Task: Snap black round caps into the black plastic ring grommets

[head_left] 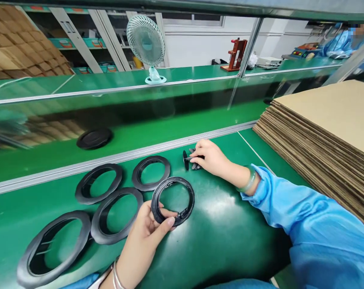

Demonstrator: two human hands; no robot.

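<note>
My left hand [144,237] grips a black plastic ring [172,200] by its near edge, thumb on top, holding it just above the green bench [224,228]. Farther back, my right hand [210,157] is closed on a small black clip [186,159] with a round head, and more small dark clips lie under its fingers. Several more black rings lie flat on the bench to the left: one [151,172] just behind the held ring, one [99,183] farther left, one [117,215] nearer, and the largest-looking one [54,248] at the near left.
A tall stack of flat cardboard sheets [326,132] fills the right side. A black round cap [94,138] lies on the conveyor belt beyond the metal rail. A small fan [146,44] and a red fixture [236,54] stand on the far bench. Another person in blue [344,42] works at far right.
</note>
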